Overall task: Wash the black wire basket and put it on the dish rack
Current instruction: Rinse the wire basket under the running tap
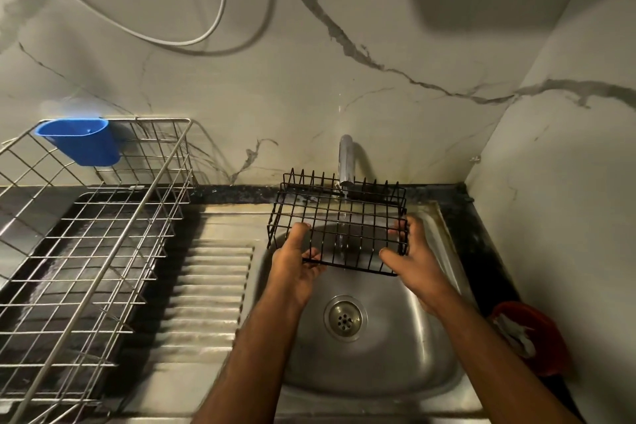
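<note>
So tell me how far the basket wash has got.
Done: nothing finished that shows. In hand: the left hand and right hand hold the black wire basket over the sink, with water from the tap running through it. Left: finishing the rinse and moving it to the dish rack on the left.

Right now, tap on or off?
On. A thin stream of water falls from the tap through the black wire basket into the sink.
</note>
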The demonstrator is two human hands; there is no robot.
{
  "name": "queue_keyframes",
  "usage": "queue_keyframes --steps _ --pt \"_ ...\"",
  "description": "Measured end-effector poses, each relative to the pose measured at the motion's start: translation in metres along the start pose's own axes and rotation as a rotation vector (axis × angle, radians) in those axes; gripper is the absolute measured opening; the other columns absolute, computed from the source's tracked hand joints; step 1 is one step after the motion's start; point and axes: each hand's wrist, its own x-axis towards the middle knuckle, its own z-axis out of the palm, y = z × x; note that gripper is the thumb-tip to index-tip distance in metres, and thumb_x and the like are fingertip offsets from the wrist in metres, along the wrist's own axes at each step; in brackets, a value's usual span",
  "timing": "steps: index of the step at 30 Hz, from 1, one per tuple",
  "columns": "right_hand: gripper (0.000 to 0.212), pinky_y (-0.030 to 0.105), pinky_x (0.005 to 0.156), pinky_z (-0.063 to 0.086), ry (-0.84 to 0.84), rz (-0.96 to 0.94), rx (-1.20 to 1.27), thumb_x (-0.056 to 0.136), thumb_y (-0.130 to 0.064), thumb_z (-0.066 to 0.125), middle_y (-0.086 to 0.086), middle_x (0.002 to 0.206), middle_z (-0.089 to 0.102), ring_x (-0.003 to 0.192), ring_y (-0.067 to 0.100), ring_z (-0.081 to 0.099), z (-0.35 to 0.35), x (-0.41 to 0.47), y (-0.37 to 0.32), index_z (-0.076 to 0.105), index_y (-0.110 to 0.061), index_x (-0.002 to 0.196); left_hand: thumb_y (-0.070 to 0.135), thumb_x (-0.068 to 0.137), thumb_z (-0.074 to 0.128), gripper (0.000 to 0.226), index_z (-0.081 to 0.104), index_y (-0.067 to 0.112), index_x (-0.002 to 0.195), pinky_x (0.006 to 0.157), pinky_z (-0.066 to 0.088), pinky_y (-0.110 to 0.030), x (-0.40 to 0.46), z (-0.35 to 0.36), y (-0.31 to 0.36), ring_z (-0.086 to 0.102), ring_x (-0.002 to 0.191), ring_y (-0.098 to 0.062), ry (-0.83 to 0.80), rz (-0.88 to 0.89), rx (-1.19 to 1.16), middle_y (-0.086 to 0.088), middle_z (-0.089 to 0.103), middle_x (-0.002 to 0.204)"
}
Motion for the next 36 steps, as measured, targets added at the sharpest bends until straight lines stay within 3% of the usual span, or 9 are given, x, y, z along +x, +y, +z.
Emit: queue_keyframes --steps 7,11,16,19,22,27,31,36 --pt "0.072 0.022 0.081 0.038 -0.001 -0.015 -0.018 0.09 -0.012 0.066 -0.014 0.123 0.039 0.106 0.006 0.041 -0.01 -0.004 0.001 0.024 -0.03 0.145 0.026 0.095 0.068 0.029 0.066 0.009 0.118 0.081 0.056 -0.042 -0.014 0.006 -0.004 0.061 0.093 -0.027 -0.041 -0.004 -0.012 -0.017 0.065 0.106" --pt "0.077 0.032 0.093 0.034 -0.004 -0.014 -0.014 0.09 -0.015 0.066 -0.014 0.129 0.037 0.116 0.008 0.036 -0.013 -0.007 0.001 0.02 -0.031 0.149 0.025 0.095 0.066 0.021 0.066 0.012 0.112 0.088 0.052 -0.043 -0.018 0.009 -0.004 0.059 0.087 -0.024 -0.054 0.006 0.011 -0.015 0.063 0.102" --pt "0.077 0.032 0.093 0.035 -0.018 -0.019 -0.005 0.091 -0.018 0.067 -0.013 0.132 0.039 0.119 0.01 0.039 -0.013 -0.007 0.001 0.02 -0.033 0.15 0.028 0.09 0.071 0.037 0.066 0.009 0.121 0.077 0.057 -0.04 -0.017 0.006 -0.001 0.06 0.092 -0.027 -0.011 -0.008 0.026 -0.017 0.064 0.108" --pt "0.078 0.037 0.098 0.041 -0.026 -0.02 -0.003 0.089 -0.023 0.068 -0.009 0.141 0.043 0.126 0.016 0.044 -0.01 -0.003 0.0 0.021 -0.038 0.149 0.028 0.087 0.073 0.041 0.066 0.006 0.12 0.068 0.057 -0.038 -0.012 0.002 -0.001 0.059 0.074 -0.02 0.003 -0.023 0.003 -0.015 0.068 0.102" --pt "0.077 0.047 0.106 0.043 -0.052 -0.017 0.008 0.087 -0.025 0.07 -0.006 0.146 0.043 0.132 0.02 0.044 -0.006 -0.002 -0.001 0.023 -0.039 0.147 0.028 0.088 0.07 0.033 0.067 0.009 0.115 0.07 0.052 -0.038 -0.009 -0.003 0.001 0.054 0.065 -0.018 0.006 -0.029 -0.023 -0.011 0.069 0.085" --pt "0.078 0.051 0.108 0.042 -0.085 -0.024 0.02 0.087 -0.025 0.071 -0.004 0.148 0.043 0.135 0.021 0.042 0.006 -0.002 -0.001 0.023 -0.039 0.147 0.029 0.093 0.063 0.024 0.063 0.011 0.109 0.066 0.054 -0.035 -0.013 -0.014 0.01 0.052 0.072 -0.019 0.014 -0.008 -0.002 -0.014 0.062 0.105" --pt "0.082 0.054 0.109 0.04 -0.112 -0.021 0.028 0.086 -0.03 0.073 -0.002 0.153 0.04 0.138 0.024 0.04 0.014 -0.001 -0.003 0.021 -0.041 0.148 0.032 0.083 0.07 0.046 0.064 0.006 0.12 0.077 0.056 -0.04 -0.011 -0.023 0.017 0.055 0.092 -0.026 0.035 -0.015 -0.012 -0.02 0.063 0.12" --pt "0.085 0.056 0.11 0.039 -0.117 -0.017 0.036 0.077 -0.041 0.072 -0.002 0.153 0.041 0.139 0.023 0.039 0.018 0.002 -0.009 0.023 -0.04 0.147 0.027 0.089 0.066 0.023 0.062 0.01 0.104 0.074 0.05 -0.039 -0.01 -0.021 0.023 0.053 0.074 -0.021 0.02 -0.005 -0.013 -0.014 0.063 0.098"
